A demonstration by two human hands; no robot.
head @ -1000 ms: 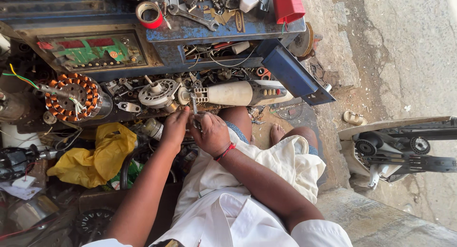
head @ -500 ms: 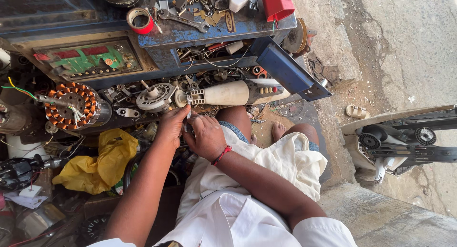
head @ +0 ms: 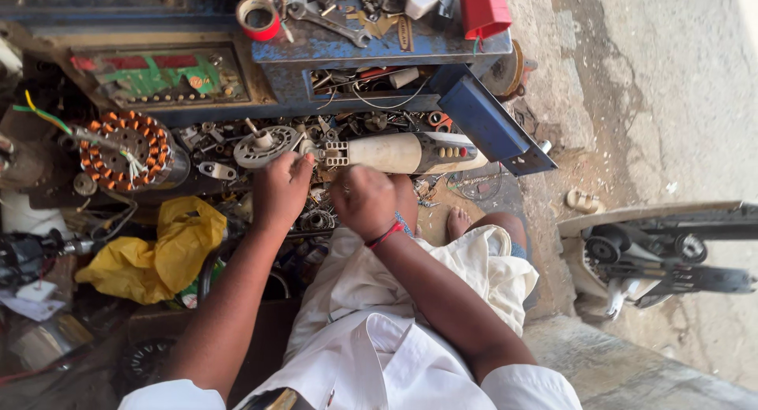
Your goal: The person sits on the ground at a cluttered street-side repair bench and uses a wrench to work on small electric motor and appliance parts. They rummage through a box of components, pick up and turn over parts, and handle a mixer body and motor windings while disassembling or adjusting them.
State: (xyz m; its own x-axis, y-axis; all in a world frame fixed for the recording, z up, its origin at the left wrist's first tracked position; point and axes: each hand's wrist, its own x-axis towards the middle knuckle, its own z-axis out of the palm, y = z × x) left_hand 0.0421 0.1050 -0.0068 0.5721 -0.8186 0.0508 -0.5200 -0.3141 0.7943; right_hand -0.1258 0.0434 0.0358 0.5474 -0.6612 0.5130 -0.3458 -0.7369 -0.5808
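On bench | 1 cream motor housing (head: 403,152) | 2 hands: L (head: 280,190), R (head: 365,201) | 1 stator (head: 126,151)

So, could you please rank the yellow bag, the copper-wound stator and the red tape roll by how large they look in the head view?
1. yellow bag
2. copper-wound stator
3. red tape roll
The bag lies nearer the camera, which may exaggerate its lead.

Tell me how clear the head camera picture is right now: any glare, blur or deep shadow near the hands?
Head view: the left hand and right hand are evenly lit and fairly sharp; the concrete ground at right is washed out by sunlight; the clutter at lower left by the yellow bag sits in dim shadow.
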